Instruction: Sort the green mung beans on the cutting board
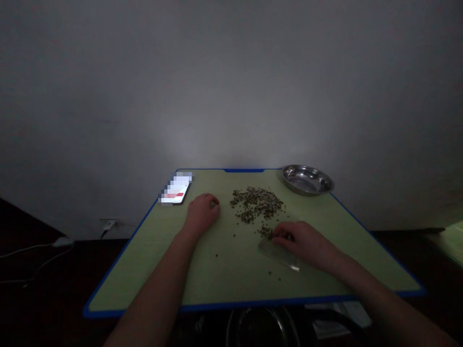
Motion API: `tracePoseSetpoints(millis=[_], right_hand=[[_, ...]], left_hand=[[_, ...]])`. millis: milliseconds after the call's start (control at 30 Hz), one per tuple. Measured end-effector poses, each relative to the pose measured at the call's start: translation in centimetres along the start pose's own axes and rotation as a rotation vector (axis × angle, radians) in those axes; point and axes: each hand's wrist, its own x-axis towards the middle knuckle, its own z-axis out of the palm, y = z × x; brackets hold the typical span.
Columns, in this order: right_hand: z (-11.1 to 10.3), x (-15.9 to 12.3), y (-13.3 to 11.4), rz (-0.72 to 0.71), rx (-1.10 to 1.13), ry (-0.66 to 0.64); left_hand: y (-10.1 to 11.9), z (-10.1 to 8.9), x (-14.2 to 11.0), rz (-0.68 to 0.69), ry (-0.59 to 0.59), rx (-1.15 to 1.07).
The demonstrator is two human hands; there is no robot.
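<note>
My left hand [202, 211] rests on the green tabletop [152, 270] with its fingers curled inward. Whatever it may hold is hidden. To its right spreads a loose heap of small dark brown and greenish grains [258, 202], like seeds or small beans. My right hand [302, 237] is pinched closed at a smaller cluster of grains [266, 232] in front of the heap. Under and beside its fingers lies a clear plastic piece [280, 256], maybe a bag. Too little shows to tell what the fingertips grip. A few single grains lie scattered nearby.
A shallow steel bowl [307, 180] stands at the table's far right corner. At the far left lies a phone [176, 189] with a lit screen. A grey wall [231, 96] rises behind the table. White cables [61, 242] run at the left, and a round object [262, 327] sits below the near edge.
</note>
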Motion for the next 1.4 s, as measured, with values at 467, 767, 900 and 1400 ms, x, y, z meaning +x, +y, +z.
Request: tracePoseSetpoints(millis=[467, 767, 900, 1400], right_hand=[[-1.7, 4.7, 3.1, 0.016, -0.216, 0.19], [-1.3, 3.7, 3.0, 0.003, -0.032, 0.085], [-0.2, 4.5, 1.1, -0.037, -0.009, 0.051], [-0.1, 8.1, 0.5, 0.023, -0.24, 0.224]], left_hand=[[0.4, -0.3, -0.2, -0.005, -0.01, 0.003], [0.4, -0.2, -0.3, 0.001, 0.0, -0.008], [0.2, 0.0, -0.2, 0.017, 0.0, 0.005], [0.0, 0.1, -0.2, 0.003, 0.014, -0.017]])
